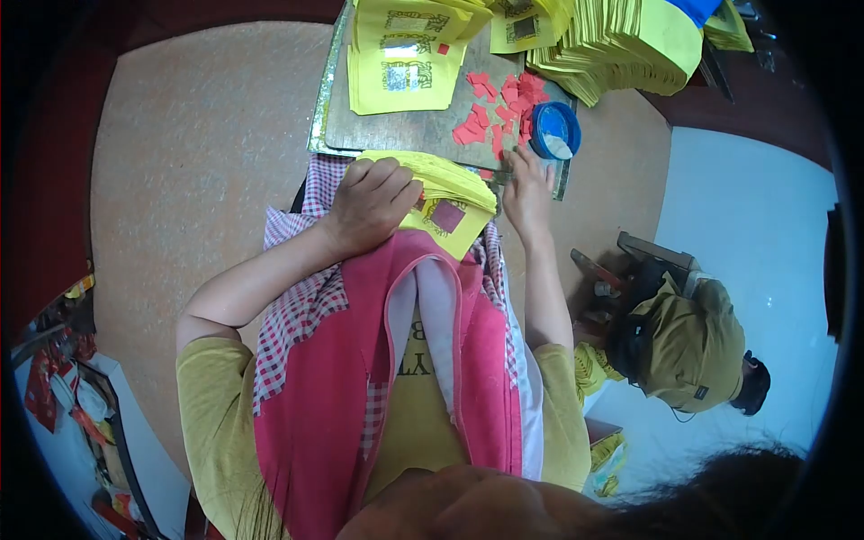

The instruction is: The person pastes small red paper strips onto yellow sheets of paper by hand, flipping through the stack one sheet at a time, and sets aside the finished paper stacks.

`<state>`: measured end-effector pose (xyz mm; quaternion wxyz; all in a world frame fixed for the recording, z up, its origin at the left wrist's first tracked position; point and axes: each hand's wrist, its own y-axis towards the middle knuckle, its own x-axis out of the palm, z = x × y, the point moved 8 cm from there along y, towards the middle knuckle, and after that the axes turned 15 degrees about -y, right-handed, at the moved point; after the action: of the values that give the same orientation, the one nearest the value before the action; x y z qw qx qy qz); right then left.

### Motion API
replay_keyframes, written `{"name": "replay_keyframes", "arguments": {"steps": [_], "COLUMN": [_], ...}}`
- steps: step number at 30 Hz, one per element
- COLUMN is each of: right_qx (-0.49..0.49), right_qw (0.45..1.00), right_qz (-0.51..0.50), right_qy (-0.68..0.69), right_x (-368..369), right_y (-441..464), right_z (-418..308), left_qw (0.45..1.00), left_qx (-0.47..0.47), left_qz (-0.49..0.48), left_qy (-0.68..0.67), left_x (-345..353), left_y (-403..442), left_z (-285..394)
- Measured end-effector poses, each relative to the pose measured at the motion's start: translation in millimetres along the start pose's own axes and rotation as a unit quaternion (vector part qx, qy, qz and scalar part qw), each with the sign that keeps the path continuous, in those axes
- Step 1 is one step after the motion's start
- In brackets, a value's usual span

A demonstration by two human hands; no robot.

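Observation:
My left hand (373, 202) is curled over a folded stack of yellow printed papers (450, 184) on my lap, its fingers closed on the stack's left side. A dark reddish square shows on the front sheet, and a bit of red sits by the fingertips. My right hand (529, 193) is at the near edge of the wooden board (387, 130), fingers bent and partly apart, with no held thing visible. Just beyond it lie loose red paper pieces (504, 112) and a round blue tub (556, 130) with white paste in it.
Yellow printed sheets (405, 67) lie on the board's far left. A thick stack of yellow papers (621, 49) stands at the back right. On the right, a person in an olive jacket (693, 342) bends near a wooden stool (657, 252). Cluttered shelves (85, 405) stand at lower left.

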<state>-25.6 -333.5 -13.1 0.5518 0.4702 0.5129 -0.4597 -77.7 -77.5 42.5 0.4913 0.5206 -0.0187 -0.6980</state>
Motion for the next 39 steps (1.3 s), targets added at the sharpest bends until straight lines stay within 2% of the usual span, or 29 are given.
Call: {"name": "replay_keyframes", "arguments": {"steps": [2, 4, 8, 10, 11, 12, 15, 16, 18, 20, 22, 24, 26, 27, 29, 30, 32, 33, 35, 36, 39], "right_qx": [-0.026, -0.079, -0.101, -0.011, 0.008, 0.002, -0.063, -0.064, -0.178, -0.199, -0.219, -0.215, -0.202, -0.204, -0.135, -0.134, 0.006, 0.009, -0.03, -0.028, -0.121], "right_qw": [0.999, 0.984, 0.984, 1.0, 0.997, 0.997, 0.972, 0.972, 0.962, 0.958, 0.968, 0.973, 0.973, 0.973, 0.968, 0.969, 0.989, 0.99, 0.997, 0.997, 0.972], "right_qz": [0.013, 0.031, 0.011, -0.006, 0.038, 0.036, 0.013, 0.013, -0.04, -0.058, -0.053, -0.054, 0.051, 0.05, -0.027, -0.027, -0.024, -0.022, 0.014, 0.013, 0.03], "right_qy": [-0.045, -0.154, -0.145, 0.007, 0.065, 0.069, 0.226, 0.227, 0.201, 0.198, 0.107, 0.064, 0.094, 0.094, 0.21, 0.207, 0.144, 0.141, -0.071, -0.071, -0.198], "right_x": [5, 10, -21, -35, -41, -46, -80, -88, -96, -95, -89, -83, -95, -95, -88, -82, -51, -38, -17, -5, 1], "right_y": [-6, -13, 3, 13, 16, 19, 23, 21, 17, 20, 25, 27, 27, 26, 28, 28, 28, 24, 16, 12, 7], "right_z": [-5, -15, -12, -6, -7, -15, -62, -73, -111, -128, -141, -144, -133, -125, -87, -71, -21, -15, -11, -7, -16], "left_qw": [1.0, 1.0, 0.999, 0.999, 0.999, 0.999, 0.999, 1.0, 1.0, 1.0, 1.0, 1.0, 0.999, 0.999, 0.999, 0.999, 0.999, 0.999, 0.998, 0.998, 0.998], "left_qx": [0.005, 0.014, 0.024, 0.02, 0.022, 0.024, 0.022, 0.021, 0.017, 0.012, 0.004, 0.018, 0.024, 0.029, 0.029, 0.031, 0.039, 0.048, 0.053, 0.054, 0.056], "left_qz": [0.012, 0.024, 0.016, 0.017, 0.02, 0.02, 0.014, 0.013, 0.006, 0.003, 0.001, 0.004, 0.006, 0.006, 0.006, 0.005, 0.009, 0.012, 0.016, 0.018, 0.023], "left_qy": [0.006, 0.01, 0.018, 0.026, 0.026, 0.026, 0.018, 0.019, 0.006, 0.007, 0.007, 0.022, 0.024, 0.024, 0.02, 0.017, 0.013, 0.013, 0.01, 0.008, 0.01], "left_x": [-5, -8, -2, -2, -3, -4, -5, -6, -4, -2, -2, -3, -6, -7, -7, -7, -6, -7, -6, -6, -5], "left_y": [4, 6, 7, 4, 3, 2, 2, 1, 2, 2, 2, 3, 5, 5, 4, 4, 4, 4, 4, 4, 2], "left_z": [2, 4, 3, 3, 4, 6, 6, 6, 6, 5, 4, 5, 7, 8, 7, 7, 8, 8, 7, 8, 8]}}
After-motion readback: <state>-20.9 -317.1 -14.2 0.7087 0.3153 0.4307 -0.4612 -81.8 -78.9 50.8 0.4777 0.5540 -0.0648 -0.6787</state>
